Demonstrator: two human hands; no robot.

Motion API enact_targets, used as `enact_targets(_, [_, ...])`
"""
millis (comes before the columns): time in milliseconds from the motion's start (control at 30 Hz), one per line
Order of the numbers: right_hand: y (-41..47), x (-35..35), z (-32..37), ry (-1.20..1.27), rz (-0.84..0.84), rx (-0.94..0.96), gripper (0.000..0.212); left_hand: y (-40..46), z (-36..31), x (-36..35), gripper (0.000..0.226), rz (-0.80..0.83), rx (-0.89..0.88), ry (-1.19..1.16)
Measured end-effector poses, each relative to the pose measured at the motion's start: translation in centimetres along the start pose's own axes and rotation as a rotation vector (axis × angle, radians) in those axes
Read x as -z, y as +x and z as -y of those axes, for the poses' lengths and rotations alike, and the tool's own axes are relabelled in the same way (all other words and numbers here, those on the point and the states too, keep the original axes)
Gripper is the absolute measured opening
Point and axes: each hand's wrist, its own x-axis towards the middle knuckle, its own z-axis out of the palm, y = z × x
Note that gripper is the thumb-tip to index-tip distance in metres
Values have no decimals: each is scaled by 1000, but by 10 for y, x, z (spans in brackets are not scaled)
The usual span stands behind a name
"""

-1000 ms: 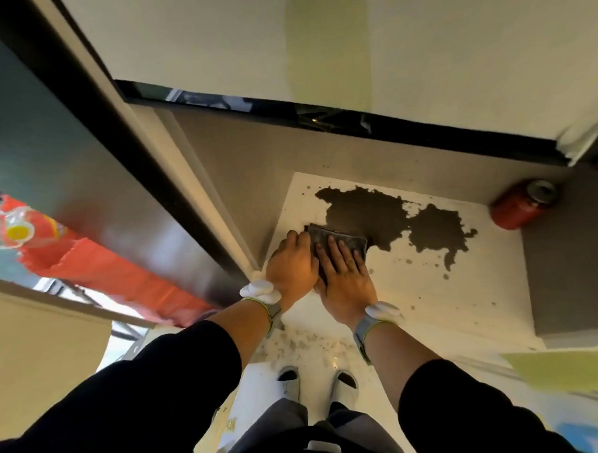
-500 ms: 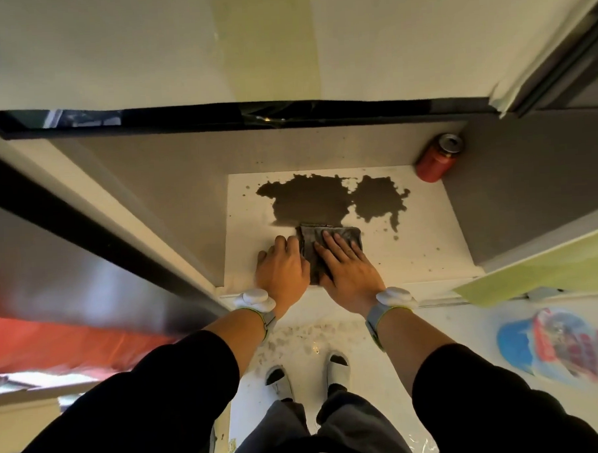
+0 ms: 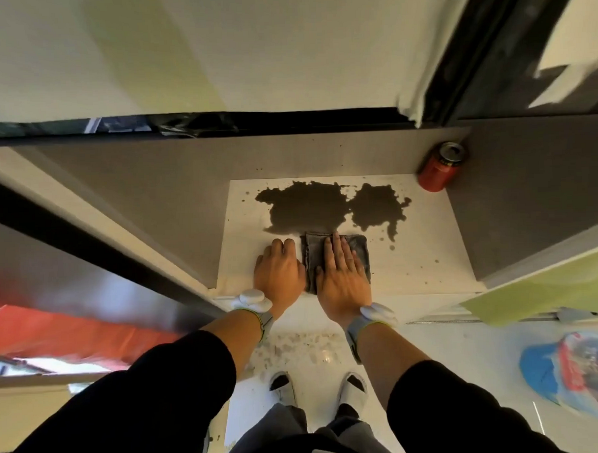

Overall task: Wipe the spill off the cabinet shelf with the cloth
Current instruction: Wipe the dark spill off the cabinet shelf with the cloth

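Note:
A dark brown spill (image 3: 327, 208) spreads over the back half of the white cabinet shelf (image 3: 425, 255), in two joined blotches with small drops to the right. A folded dark grey cloth (image 3: 360, 249) lies flat at the spill's near edge. My right hand (image 3: 341, 276) presses flat on the cloth with fingers stretched toward the spill. Just left of the cloth, my left hand (image 3: 279, 271) rests on the bare shelf with its fingers curled, touching the cloth's left edge.
A red drink can (image 3: 440, 167) lies tipped in the shelf's back right corner. Grey cabinet walls close in the shelf at left, back and right. An open door (image 3: 85, 235) stands at left, a green door edge (image 3: 550, 287) at right. My shoes show on the floor below.
The camera view has swung so the shelf now sits square ahead. Both hands and the cloth stay at the spill's near edge, shifted slightly right along it.

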Motion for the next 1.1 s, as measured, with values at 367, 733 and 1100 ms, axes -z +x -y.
enact_targets(367, [-25, 17, -77, -13, -24, 36, 64, -5, -72, -10, 22, 12, 42, 94])
enact_targets(733, [-41, 35, -147, -7, -38, -80, 64, 2, -110, -14, 46, 95, 65, 152])
enact_targets(1100, [-42, 47, -175, 54, -24, -241, 69, 3, -103, -24, 39, 73, -74, 300])
